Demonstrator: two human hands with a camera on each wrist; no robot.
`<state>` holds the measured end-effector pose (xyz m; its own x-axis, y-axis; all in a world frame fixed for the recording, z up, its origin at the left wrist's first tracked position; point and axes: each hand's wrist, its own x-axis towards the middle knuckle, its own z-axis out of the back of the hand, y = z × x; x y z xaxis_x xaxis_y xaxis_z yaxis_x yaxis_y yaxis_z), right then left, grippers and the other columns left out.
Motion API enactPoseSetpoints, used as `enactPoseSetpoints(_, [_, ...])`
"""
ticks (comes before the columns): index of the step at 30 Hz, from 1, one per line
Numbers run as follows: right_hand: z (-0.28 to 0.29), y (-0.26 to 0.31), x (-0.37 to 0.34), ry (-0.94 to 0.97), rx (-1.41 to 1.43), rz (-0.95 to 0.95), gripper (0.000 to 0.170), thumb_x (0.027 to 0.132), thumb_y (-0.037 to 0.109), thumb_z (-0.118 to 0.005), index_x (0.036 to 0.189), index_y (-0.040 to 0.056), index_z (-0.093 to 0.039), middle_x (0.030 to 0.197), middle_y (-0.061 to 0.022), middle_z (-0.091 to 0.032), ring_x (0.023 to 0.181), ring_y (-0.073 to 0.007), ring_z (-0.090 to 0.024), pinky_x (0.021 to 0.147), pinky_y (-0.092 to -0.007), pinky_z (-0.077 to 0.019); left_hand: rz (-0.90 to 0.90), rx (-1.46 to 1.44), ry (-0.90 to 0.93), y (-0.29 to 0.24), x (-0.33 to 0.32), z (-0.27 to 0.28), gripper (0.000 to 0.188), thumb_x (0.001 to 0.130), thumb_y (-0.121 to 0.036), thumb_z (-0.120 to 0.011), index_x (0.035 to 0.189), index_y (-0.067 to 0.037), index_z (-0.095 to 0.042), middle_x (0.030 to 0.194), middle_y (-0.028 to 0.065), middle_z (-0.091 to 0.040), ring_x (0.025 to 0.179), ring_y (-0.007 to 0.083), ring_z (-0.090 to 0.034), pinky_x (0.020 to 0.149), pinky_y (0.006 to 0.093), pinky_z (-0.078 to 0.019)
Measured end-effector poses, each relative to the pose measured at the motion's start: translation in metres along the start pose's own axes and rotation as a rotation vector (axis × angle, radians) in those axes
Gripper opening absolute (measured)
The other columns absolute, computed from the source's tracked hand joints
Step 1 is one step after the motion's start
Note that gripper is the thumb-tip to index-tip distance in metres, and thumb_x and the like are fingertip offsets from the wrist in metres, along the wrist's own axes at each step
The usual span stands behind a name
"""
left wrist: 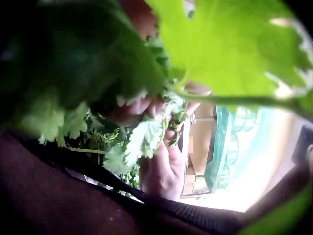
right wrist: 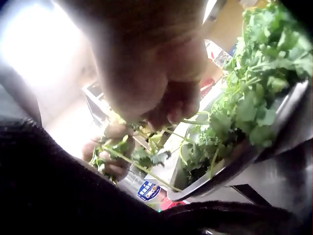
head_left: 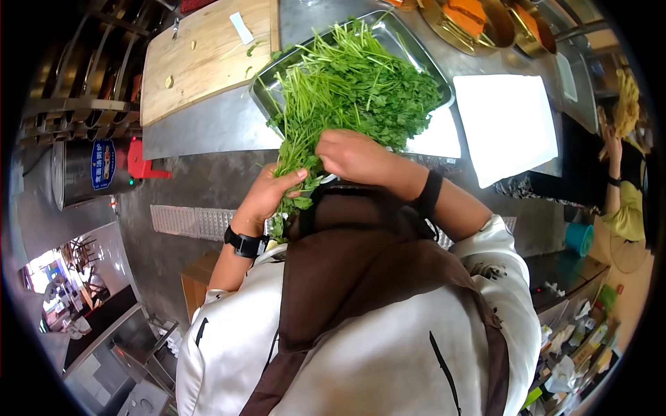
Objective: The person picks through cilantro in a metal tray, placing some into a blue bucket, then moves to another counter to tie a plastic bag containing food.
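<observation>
A heap of cilantro (head_left: 368,83), leafy and long-stemmed, fills a metal tray (head_left: 444,83) in the head view. At the tray's near edge my left hand (head_left: 263,200) grips a bunch of the stalks, with leaves sticking out below the thumb. Just right of it, my right hand (head_left: 355,158) has its fingers curled in and pinches stems at the heap's front. The right wrist view shows thin stems (right wrist: 193,121) at the right fingertips, and the left hand (right wrist: 115,149) close by with sprigs in it. Large leaves (left wrist: 230,49) cover much of the left wrist view.
A wooden cutting board (head_left: 208,62) with scraps lies left of the tray. To the right is a white board-like sheet (head_left: 506,121); metal bowls (head_left: 472,28) with orange contents stand behind it. Another person's arm (head_left: 614,159) shows at far right. A red stool-like object (head_left: 142,159) is at left.
</observation>
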<state>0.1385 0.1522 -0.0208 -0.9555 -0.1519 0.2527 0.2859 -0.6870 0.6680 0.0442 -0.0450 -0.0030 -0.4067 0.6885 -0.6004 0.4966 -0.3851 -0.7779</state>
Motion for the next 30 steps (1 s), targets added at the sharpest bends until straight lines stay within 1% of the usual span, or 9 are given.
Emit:
enactPoseSetpoints(10, [-0.001,-0.009,0.027,-0.277,0.100,-0.069,0.008,0.075,0.008,-0.054,0.072,0.0014,-0.051,0.074,-0.0144,-0.050,0.070,-0.0334,-0.052,0.063,-0.0432,-0.0432,-0.179,-0.177,-0.077,-0.016,-0.007,-0.011,0.021,0.083,-0.020,-0.065,0.099,-0.006,-0.061,0.083,-0.0009,-0.059,0.066,0.0063,-0.051,0.055,0.0211,-0.0405])
enactPoseSetpoints(14, [0.023,-0.042,0.030,-0.490,0.229,-0.275,0.012,0.081,0.009,-0.049,0.072,0.0003,-0.052,0.072,-0.0141,-0.051,0.068,-0.0298,-0.051,0.063,-0.0383,-0.0425,-0.364,-0.228,0.095,-0.032,-0.030,-0.014,0.023,0.084,-0.023,-0.062,0.094,-0.004,-0.055,0.075,0.0042,-0.054,0.058,0.0093,-0.045,0.050,0.0209,-0.0338])
enactPoseSetpoints(16, [0.035,-0.037,0.030,-0.475,0.433,-0.332,0.013,0.083,0.011,-0.050,0.079,-0.0003,-0.055,0.077,-0.0143,-0.053,0.071,-0.0299,-0.052,0.066,-0.0369,-0.0437,-0.212,-0.387,-0.085,-0.023,-0.027,-0.005,0.027,0.087,-0.030,-0.057,0.092,-0.004,-0.053,0.073,0.0038,-0.051,0.058,0.0091,-0.042,0.050,0.0211,-0.0330])
enactPoseSetpoints(17, [0.037,-0.037,0.031,-0.480,0.428,-0.330,0.013,0.083,0.011,-0.050,0.079,-0.0003,-0.055,0.077,-0.0143,-0.053,0.071,-0.0299,-0.052,0.066,-0.0369,-0.0437,-0.171,-0.448,-0.035,-0.024,-0.024,-0.004,0.029,0.089,-0.033,-0.053,0.094,-0.004,-0.053,0.076,0.0050,-0.049,0.057,0.0092,-0.040,0.049,0.0209,-0.0317])
enactPoseSetpoints(20, [0.045,-0.040,0.026,-0.443,0.281,-0.252,0.016,0.084,0.013,-0.052,0.092,0.0008,-0.059,0.091,-0.0154,-0.057,0.080,-0.0309,-0.056,0.071,-0.0368,-0.0461,-0.248,-0.564,0.085,-0.014,-0.010,-0.003,0.027,0.090,-0.030,-0.051,0.097,-0.004,-0.053,0.080,0.0051,-0.046,0.058,0.0093,-0.039,0.049,0.0213,-0.0318])
enactPoseSetpoints(22, [0.049,-0.045,0.019,-0.597,-0.255,-0.305,0.024,0.084,0.015,-0.055,0.103,0.0014,-0.059,0.106,-0.0157,-0.057,0.089,-0.0326,-0.058,0.075,-0.0382,-0.0480,-0.199,-0.563,0.047,-0.016,-0.013,-0.010,0.025,0.091,-0.029,-0.050,0.099,-0.005,-0.051,0.084,0.0052,-0.044,0.057,0.0077,-0.039,0.048,0.0185,-0.0321])
enactPoseSetpoints(24, [0.065,-0.047,0.006,-0.605,-0.279,-0.375,0.030,0.083,0.017,-0.058,0.108,0.0014,-0.059,0.110,-0.0153,-0.057,0.090,-0.0325,-0.059,0.075,-0.0394,-0.0493,-0.173,-0.443,0.007,-0.018,-0.012,-0.014,0.025,0.090,-0.028,-0.051,0.100,-0.005,-0.051,0.087,0.0062,-0.048,0.057,0.0080,-0.039,0.048,0.0190,-0.0320])
enactPoseSetpoints(27, [0.085,-0.059,-0.015,-0.810,-0.400,-0.432,0.021,0.081,0.021,-0.062,0.094,0.0036,-0.063,0.092,-0.0130,-0.061,0.074,-0.0311,-0.061,0.066,-0.0378,-0.0499,-0.083,-0.445,-0.024,-0.015,-0.008,-0.011,0.020,0.090,-0.028,-0.051,0.094,-0.008,-0.050,0.086,0.0058,-0.049,0.055,0.0082,-0.040,0.047,0.0200,-0.0319])
enactPoseSetpoints(30, [0.094,-0.077,-0.037,-0.776,-0.349,-0.642,0.022,0.080,0.025,-0.064,0.073,0.0040,-0.064,0.077,-0.0138,-0.060,0.066,-0.0319,-0.058,0.060,-0.0407,-0.0472,-0.043,-0.483,0.048,-0.011,0.000,-0.010,0.018,0.090,-0.028,-0.051,0.088,-0.010,-0.048,0.081,0.0034,-0.048,0.054,0.0084,-0.040,0.046,0.0207,-0.0319])
